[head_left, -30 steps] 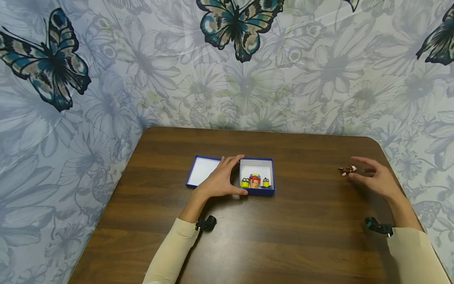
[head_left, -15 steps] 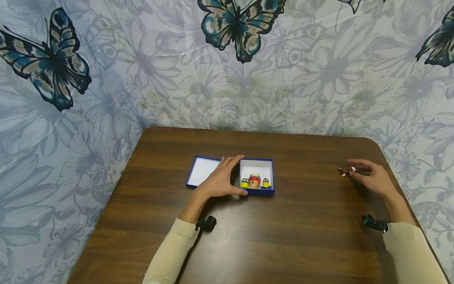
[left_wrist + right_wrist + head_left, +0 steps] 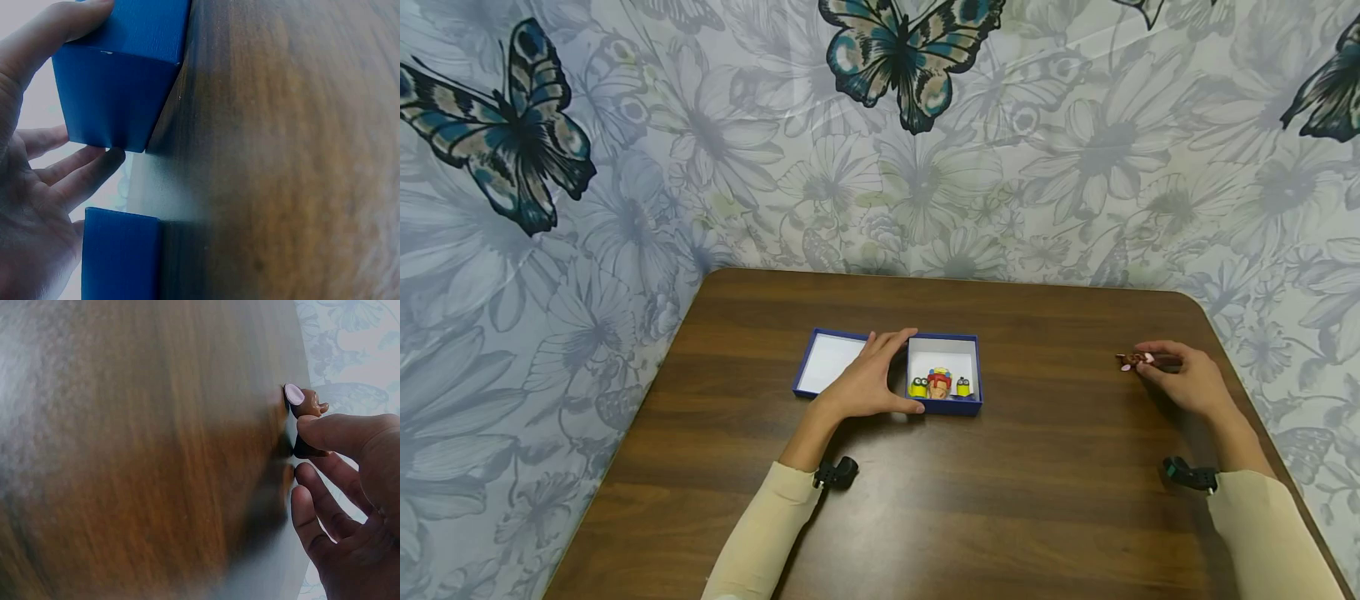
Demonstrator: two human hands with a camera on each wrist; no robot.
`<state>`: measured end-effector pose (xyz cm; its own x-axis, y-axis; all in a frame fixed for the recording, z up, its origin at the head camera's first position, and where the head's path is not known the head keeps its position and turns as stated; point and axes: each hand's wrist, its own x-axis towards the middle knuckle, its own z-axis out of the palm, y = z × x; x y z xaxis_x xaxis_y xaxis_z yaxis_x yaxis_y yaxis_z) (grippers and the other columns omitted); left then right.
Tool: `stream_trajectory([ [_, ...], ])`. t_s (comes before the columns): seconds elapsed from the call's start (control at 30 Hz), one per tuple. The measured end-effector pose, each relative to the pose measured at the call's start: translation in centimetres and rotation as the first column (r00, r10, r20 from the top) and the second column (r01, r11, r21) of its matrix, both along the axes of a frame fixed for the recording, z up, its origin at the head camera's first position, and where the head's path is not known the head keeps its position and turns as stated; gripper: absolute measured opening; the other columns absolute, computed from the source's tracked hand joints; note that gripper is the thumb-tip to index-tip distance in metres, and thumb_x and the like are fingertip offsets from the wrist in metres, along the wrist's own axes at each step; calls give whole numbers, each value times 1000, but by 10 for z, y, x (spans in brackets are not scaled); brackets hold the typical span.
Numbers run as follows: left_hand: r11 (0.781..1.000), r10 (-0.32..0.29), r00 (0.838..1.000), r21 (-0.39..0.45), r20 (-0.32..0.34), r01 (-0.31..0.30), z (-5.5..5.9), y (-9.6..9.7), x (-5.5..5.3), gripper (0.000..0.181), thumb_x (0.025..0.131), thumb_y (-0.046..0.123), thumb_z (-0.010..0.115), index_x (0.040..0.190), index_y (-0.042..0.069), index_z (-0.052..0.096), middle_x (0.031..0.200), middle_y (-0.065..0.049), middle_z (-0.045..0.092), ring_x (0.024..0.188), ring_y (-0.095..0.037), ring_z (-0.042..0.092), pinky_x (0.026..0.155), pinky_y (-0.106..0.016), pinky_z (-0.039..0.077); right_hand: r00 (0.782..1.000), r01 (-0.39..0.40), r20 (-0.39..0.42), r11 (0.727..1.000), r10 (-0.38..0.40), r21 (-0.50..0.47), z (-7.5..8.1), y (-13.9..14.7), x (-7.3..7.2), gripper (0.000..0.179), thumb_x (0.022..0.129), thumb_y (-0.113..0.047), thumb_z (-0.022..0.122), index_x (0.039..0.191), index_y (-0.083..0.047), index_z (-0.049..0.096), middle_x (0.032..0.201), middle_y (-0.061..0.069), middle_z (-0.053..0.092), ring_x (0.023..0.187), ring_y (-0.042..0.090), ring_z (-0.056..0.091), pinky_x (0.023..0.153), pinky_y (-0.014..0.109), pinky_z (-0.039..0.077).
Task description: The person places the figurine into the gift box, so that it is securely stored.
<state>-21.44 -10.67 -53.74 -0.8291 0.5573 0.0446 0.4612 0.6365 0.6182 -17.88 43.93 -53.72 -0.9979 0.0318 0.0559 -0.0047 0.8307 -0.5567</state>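
A blue open box (image 3: 953,407) with a white inside stands at the middle of the table. Two small yellow-green figures (image 3: 918,386) and a red-and-tan figure (image 3: 938,383) are inside it, along its near wall. My left hand (image 3: 867,379) grips the box from the left, thumb on its near side and fingers at the far side; the left wrist view shows this thumb on a blue wall (image 3: 134,25). Far to the right, my right hand (image 3: 1191,379) pinches a small brown toy figure (image 3: 306,403) with a pale pink part, which lies on the table.
A blue-rimmed lid with a white inside (image 3: 827,362) lies left of the box, partly behind the left hand. The brown wooden table (image 3: 1000,508) has its back edge against a flower-and-butterfly wall covering (image 3: 1037,167). The right hand is near the table's right edge.
My right hand has moved slightly left, and its thumb and fingers have closed on the brown toy figure. The left hand and the box have stayed in place.
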Motion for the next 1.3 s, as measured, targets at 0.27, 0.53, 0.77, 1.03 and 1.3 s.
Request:
stream_trajectory([
  [0.27, 1000, 1, 1000, 3, 6, -1, 0, 1, 2, 127, 73, 55, 97, 172, 25, 24, 171, -7, 38, 164, -28, 33, 142, -51, 4, 1000, -11, 18, 1000, 11, 26, 1, 0, 0, 42, 101, -31, 76, 134, -5, 72, 124, 30, 74, 88, -23, 47, 81, 36, 50],
  [0.53, 1000, 2, 1000, -1, 6, -2, 1, 0, 2, 126, 73, 56, 97, 172, 26, 24, 170, -7, 39, 164, -28, 35, 142, -51, 3, 1000, -21, 9, 999, 21, 31, -1, 0, -3, 42, 99, -31, 79, 130, -4, 74, 124, 30, 74, 88, -16, 54, 79, 31, 47],
  [0.77, 1000, 1, 1000, 1, 12, -1, 0, 1, 2, 127, 73, 56, 97, 172, 27, 23, 171, -7, 38, 164, -27, 34, 142, -49, 3, 1000, -1, -7, 999, 1, 32, -6, 0, -3, 37, 97, -30, 81, 122, -4, 77, 121, 28, 75, 85, -18, 53, 75, 23, 46],
  [1.03, 1000, -2, 1000, 7, 6, 2, 0, 0, 2, 127, 73, 56, 97, 172, 27, 23, 171, -7, 39, 164, -27, 35, 142, -50, 3, 999, 30, -18, 999, -30, 28, -7, -3, -3, 39, 99, -33, 79, 123, -2, 75, 122, 28, 73, 85, -18, 47, 79, 35, 45],
  [1.3, 1000, -3, 1000, 3, 0, 3, 1, 0, 0, 127, 73, 56, 97, 172, 28, 23, 170, -8, 39, 163, -27, 36, 142, -50, 3, 996, 68, -58, 998, -67, 17, -7, -8, -1, 40, 99, -34, 79, 122, -2, 74, 118, 26, 72, 82, -21, 43, 76, 26, 41],
])
